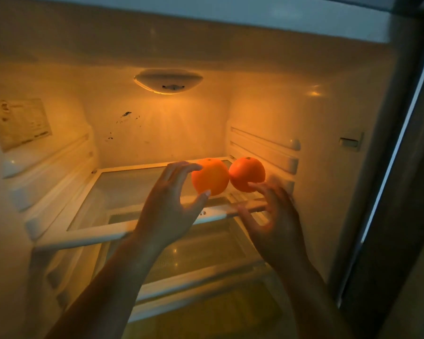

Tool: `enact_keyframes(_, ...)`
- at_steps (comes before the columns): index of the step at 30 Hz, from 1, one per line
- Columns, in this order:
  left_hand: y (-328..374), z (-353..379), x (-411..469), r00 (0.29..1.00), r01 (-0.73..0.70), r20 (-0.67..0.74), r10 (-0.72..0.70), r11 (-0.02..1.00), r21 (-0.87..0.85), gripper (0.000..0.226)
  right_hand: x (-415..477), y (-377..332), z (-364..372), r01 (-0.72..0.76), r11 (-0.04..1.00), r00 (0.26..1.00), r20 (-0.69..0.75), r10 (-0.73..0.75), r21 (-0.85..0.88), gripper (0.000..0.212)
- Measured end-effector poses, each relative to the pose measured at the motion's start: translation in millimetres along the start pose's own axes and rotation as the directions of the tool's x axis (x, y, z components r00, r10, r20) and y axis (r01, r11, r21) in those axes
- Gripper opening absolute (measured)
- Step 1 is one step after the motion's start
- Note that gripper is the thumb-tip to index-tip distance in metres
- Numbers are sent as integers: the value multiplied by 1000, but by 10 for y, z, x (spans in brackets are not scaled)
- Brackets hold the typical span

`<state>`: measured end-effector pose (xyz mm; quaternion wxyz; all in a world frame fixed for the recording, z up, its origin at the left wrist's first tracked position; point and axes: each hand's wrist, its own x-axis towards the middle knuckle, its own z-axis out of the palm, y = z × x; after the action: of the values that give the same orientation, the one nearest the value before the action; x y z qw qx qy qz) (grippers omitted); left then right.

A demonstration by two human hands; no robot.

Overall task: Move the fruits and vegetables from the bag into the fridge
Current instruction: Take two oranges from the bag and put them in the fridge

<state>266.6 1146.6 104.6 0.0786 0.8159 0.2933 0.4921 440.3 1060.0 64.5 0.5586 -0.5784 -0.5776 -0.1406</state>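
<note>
1. Two oranges sit touching at the right rear of the fridge's [304, 113] upper glass shelf [123, 192]: the left orange [211, 177] and the right orange [247, 173].
2. The left hand [168, 211] is spread loosely at the left orange. The blurred right hand [272, 221] is spread at the right orange.
3. The bag is unseen, so what remains is unknown.
4. Wall rails [264, 152] crowd the right orange.

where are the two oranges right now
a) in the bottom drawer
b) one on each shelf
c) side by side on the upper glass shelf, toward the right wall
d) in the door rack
c: the left orange and the right orange sit against each other on the upper glass shelf, toward the fridge's right wall.
</note>
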Motion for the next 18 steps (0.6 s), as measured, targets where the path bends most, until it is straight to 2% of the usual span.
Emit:
enact_keyframes(3,111,-94,-230,1000,3,-25,-6,996,-91,40,-93,-28,-93,-38,995,998,47,33,93,40)
enact_keyframes(6,226,-163,-473,999,11,-38,-16,990,-143,36,-204,-50,-127,-55,992,994,105,43,114,36)
enact_keyframes(11,289,-166,-1053,998,47,32,-45,996,-81,34,-607,-152,-148,-56,992,966,256,26,111,35)
enact_keyframes(14,295,-118,-1583,978,188,114,-177,977,-99,35,-1000,-256,-177,-23,993,929,369,-20,113,35)
enact_keyframes(16,323,-78,-1997,934,329,191,-301,935,-135,36,-1320,-315,-215,-36,994,886,463,-16,104,36)
enact_keyframes(18,362,-61,-2397,884,412,284,-372,906,-95,34,-1643,-366,-282,-65,994,832,554,7,84,38)
